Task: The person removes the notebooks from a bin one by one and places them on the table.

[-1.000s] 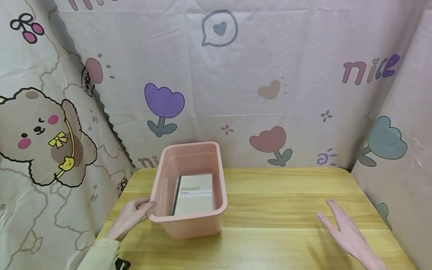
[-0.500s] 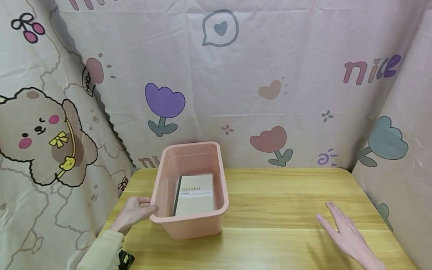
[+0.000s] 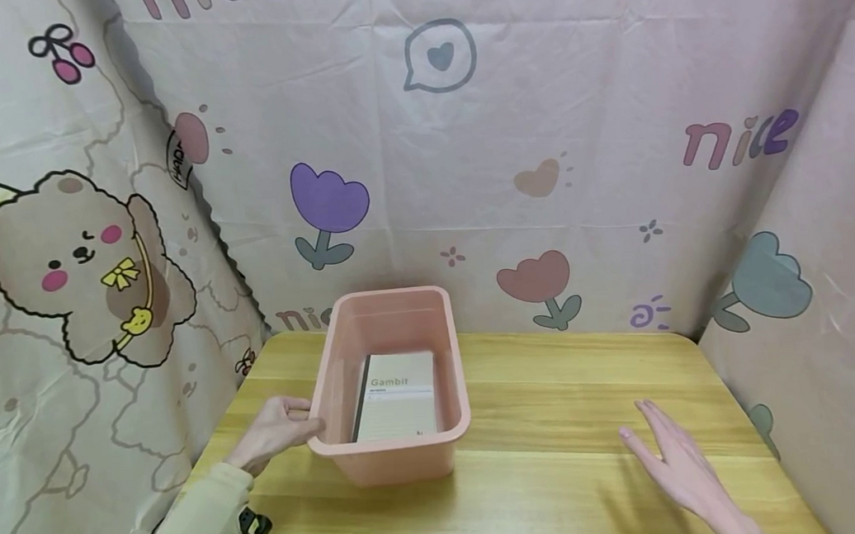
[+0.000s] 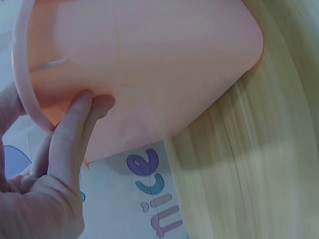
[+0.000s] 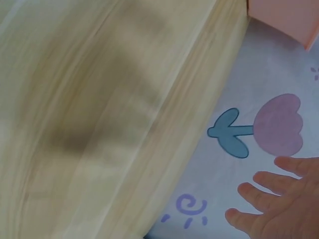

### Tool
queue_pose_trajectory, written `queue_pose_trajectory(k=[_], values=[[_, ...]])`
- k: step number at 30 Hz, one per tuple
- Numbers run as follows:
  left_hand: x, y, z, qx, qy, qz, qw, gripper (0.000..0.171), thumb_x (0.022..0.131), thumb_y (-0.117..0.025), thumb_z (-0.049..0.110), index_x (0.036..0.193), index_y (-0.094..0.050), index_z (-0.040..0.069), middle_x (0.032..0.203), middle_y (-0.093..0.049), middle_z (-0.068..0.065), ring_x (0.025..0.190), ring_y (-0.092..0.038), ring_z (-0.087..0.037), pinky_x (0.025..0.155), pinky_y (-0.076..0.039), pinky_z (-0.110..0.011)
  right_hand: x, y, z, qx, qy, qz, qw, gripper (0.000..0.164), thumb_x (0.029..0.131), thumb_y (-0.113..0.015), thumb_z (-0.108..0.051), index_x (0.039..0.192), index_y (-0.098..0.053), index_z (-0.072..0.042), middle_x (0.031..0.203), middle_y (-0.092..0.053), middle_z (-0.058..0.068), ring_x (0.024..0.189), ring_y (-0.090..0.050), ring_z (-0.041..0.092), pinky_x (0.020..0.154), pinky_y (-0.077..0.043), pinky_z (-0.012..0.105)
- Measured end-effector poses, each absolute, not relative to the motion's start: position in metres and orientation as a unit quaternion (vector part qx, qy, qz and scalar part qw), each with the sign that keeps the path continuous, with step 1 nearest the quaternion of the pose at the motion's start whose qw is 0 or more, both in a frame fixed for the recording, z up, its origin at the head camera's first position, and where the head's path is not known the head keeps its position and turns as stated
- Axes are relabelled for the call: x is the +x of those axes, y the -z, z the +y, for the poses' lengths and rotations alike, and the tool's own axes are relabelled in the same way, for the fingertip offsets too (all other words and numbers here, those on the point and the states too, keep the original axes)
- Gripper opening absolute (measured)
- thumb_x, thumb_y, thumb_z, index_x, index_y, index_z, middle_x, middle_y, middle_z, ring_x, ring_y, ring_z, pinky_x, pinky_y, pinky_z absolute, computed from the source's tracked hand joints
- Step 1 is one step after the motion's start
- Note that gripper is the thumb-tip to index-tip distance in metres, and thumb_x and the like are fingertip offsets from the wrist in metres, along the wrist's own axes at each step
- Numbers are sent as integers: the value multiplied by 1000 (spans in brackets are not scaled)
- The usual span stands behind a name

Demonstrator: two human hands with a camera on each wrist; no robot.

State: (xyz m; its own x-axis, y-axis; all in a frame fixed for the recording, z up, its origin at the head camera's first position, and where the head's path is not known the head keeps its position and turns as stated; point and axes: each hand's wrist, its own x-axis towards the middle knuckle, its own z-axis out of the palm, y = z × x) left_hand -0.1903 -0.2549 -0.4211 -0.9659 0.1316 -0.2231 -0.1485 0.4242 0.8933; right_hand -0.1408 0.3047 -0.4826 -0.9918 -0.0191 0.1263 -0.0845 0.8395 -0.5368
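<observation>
Left grip (image 3: 275, 431) pinches the near left part of the rim of a pink bin (image 3: 393, 465), thumb at the lip, fingers against the outer wall. Near that cuffed wrist, on the counter (image 3: 538, 466), lies a small black object (image 3: 253, 528) (I can't make out what it is). Further right, left of the scene's middle, the bin stands on the counter with a pale notebook (image 3: 400, 405) marked "Gambit" lying inside. I'd judge the bin to be moulded plastic: light, fairly stiff, smooth enough to slip through slack fingers, hardly fragile. A hold on one side alone could let it twist; the lip on both long sides looks the surest place. The notebook would probably slide if it tipped. Well to the right, the right grip (image 3: 675, 461) hovers with fingers extended, holding nothing.
</observation>
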Motion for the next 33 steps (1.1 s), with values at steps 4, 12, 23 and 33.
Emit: queue_pose_trajectory(k=[4,12,23,33], values=[[-185,422,-250,3,-546,827,133,55,83,-65,2,128,-48,-23,111,-70,-33,96,-75,-33,87,-63,-39,-141,477,297,36,-276,-958,67,76,103,-47,-49,153,-32,6,157,-28,37,140,-30,60,109,-25,75],[-177,422,-240,15,-553,821,142,54,82,-66,2,128,-50,-23,110,-70,-34,96,-75,-37,88,-62,-43,-142,467,281,65,-264,-958,94,71,102,-51,-46,151,-38,4,155,-35,34,140,-34,57,110,-27,74],[-163,424,-233,65,-576,798,165,54,83,-63,0,127,-47,-26,108,-70,-37,94,-75,-39,86,-63,-42,-143,443,244,111,-246,-959,88,69,102,-51,-45,151,-40,2,155,-40,29,140,-39,53,111,-30,71],[-154,423,-223,73,-577,795,171,56,82,-63,-1,127,-44,-28,107,-69,-38,94,-75,-40,84,-63,-41,-157,409,196,170,-201,-962,67,75,102,-47,-53,152,-38,3,157,-41,23,145,-41,42,120,-32,61]])
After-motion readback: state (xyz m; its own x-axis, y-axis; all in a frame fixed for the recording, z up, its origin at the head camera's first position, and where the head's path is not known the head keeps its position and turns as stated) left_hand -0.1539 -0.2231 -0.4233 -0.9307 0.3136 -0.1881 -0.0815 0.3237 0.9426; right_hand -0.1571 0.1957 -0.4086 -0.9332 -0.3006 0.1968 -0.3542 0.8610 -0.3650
